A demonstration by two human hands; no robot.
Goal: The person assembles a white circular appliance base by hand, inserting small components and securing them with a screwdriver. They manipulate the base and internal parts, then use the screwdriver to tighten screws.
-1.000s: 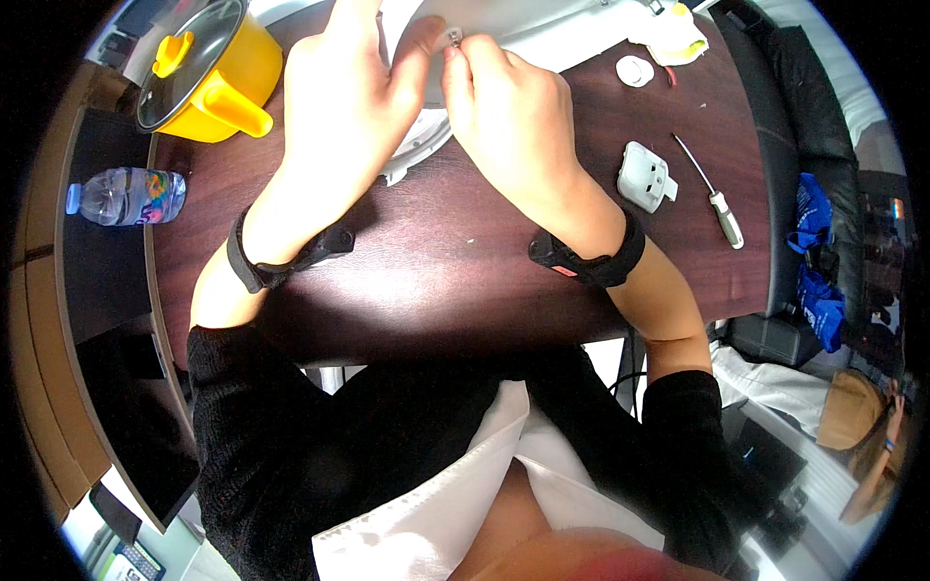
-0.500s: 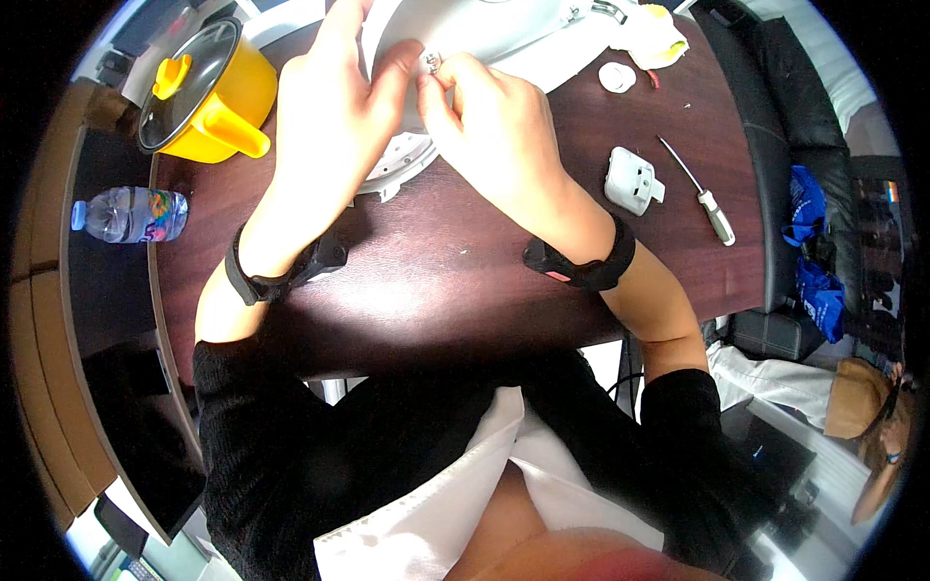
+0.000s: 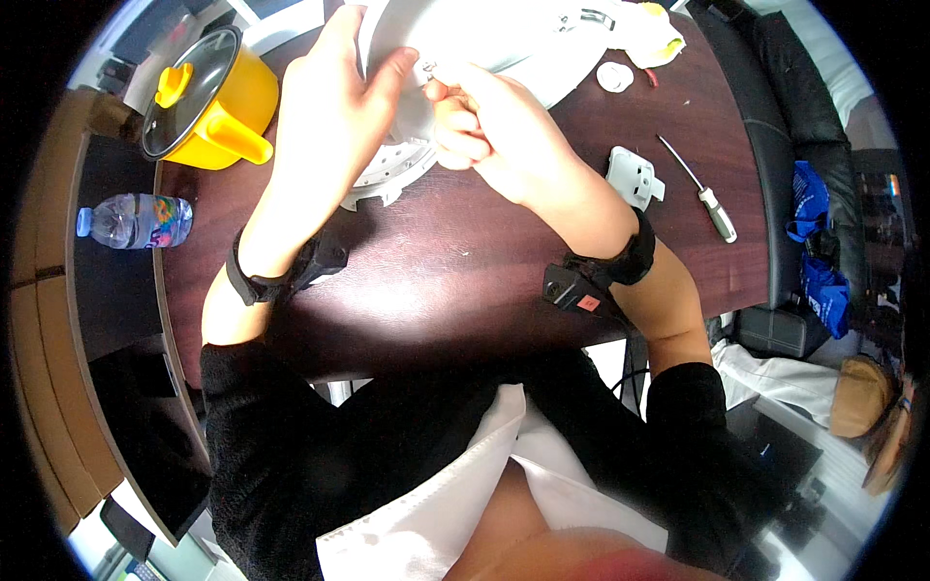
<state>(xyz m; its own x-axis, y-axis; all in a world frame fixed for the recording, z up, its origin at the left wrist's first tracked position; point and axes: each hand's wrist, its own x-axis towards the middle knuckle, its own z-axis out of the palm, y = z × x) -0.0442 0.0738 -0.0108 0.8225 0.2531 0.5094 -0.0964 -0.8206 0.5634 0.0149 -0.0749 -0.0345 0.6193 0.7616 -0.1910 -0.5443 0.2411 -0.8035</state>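
A white, curved plastic housing (image 3: 465, 34) stands tilted at the far edge of the table, partly cut off by the top of the view. My left hand (image 3: 334, 111) grips its left rim, with the thumb lying on the inner face. Close to that thumb tip sits a small silvery metal fitting (image 3: 427, 69). My right hand (image 3: 499, 131) is closed beside the fitting, thumb and forefinger pinched together and the other fingers curled. Whatever is in that pinch is too small to make out. Under the housing shows part of a white perforated ring (image 3: 397, 167).
At the left are a yellow pot (image 3: 237, 102) with a glass lid and a plastic bottle (image 3: 145, 221). On the right lie a screwdriver (image 3: 715, 211), a white adapter-like block (image 3: 635, 176), a small white roll (image 3: 614, 77) and a white-and-yellow item (image 3: 654, 37). Black seating (image 3: 765, 165) borders the table.
My right hand has turned at the wrist, its fingers now curled and showing, and shifted slightly away from the metal fitting. My left hand keeps its hold on the housing.
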